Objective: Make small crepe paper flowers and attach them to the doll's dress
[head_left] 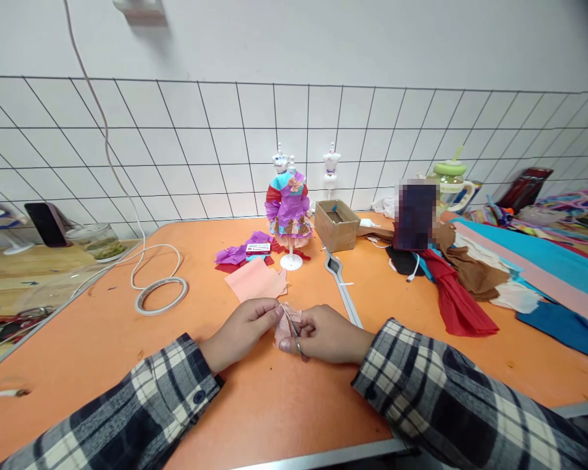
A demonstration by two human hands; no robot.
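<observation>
My left hand [242,326] pinches a small crinkled piece of pink crepe paper [282,330] between thumb and fingers. A small pair of scissors [298,344] is in my right hand [328,333], its blades lying across the pink piece and pointing toward my left fingertips. Whether the blades are apart is too small to tell. Just beyond my hands lies a larger sheet of pink crepe paper [253,278]. Behind it stands a mini dress form wearing a purple, red and blue paper dress [291,203] with flower trims, on a white stand [291,262].
A roll of tape [161,297] and a white cable [138,215] lie at left. Purple paper scraps [232,253] and a small box [258,249] sit by the stand. A cardboard box [336,227], grey metal tool [343,287], red paper [453,297] and a lidded jug [448,183] are farther right.
</observation>
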